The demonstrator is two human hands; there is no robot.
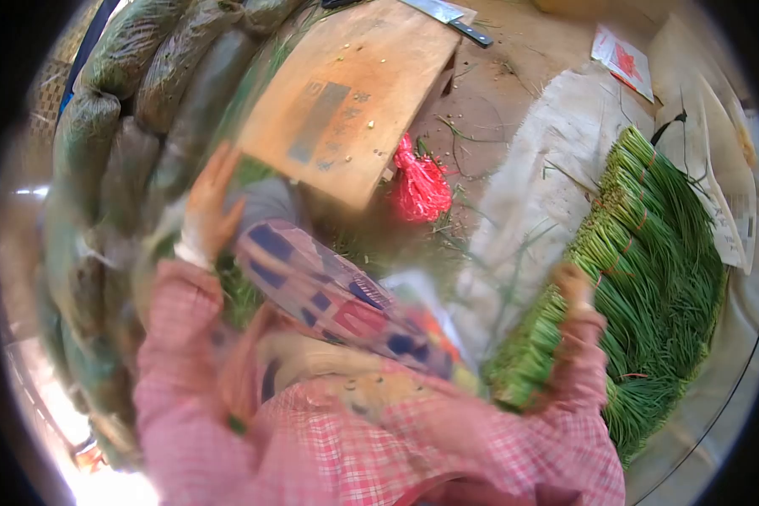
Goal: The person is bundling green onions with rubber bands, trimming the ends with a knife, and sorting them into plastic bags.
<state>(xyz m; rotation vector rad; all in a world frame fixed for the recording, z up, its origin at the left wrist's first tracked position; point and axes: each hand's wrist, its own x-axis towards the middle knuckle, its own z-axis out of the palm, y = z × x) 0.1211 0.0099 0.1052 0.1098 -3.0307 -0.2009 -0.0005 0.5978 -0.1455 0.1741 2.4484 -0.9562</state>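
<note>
My left hand (pixel 211 201) is raised beside the near left corner of a wooden board (pixel 371 93), its fingers stretched out with nothing in them. Under and beside it lie loose green stalks (pixel 243 295), partly hidden by my arm and leg. On the right, my right hand (pixel 573 288) rests at the pale cut ends of a long row of green chive bundles (pixel 649 287). Red ties show around several bundles. This hand is smeared by motion, and its fingers are hidden against the stalks.
Plastic-wrapped green bundles (pixel 105 177) are piled on the left. A knife (pixel 449 17) lies at the board's far end. Next to the board sits a bunch of red plastic strips (pixel 420 184). A white woven sheet (pixel 531 152) covers the floor, with a red-printed packet (pixel 624 62) beyond.
</note>
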